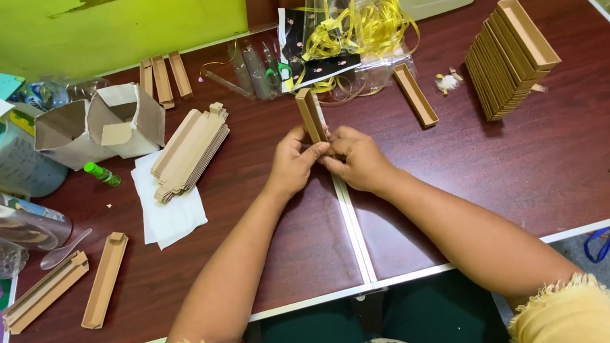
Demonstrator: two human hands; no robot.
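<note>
At bench centre | long narrow brown cardboard box [310, 113] is standing upright | left grip [292, 164] and right grip [356, 158] are both pinching its lower end, box rising above them

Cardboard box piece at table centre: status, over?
Both hands, left and right, pinch narrow cardboard box piece, held upright. Finished trays stacked right. Nothing blocking.

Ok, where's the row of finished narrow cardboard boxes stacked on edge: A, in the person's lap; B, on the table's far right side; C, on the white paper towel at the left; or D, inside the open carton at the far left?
B: the row of narrow brown boxes stands on edge on the table, right of both hands.
</note>
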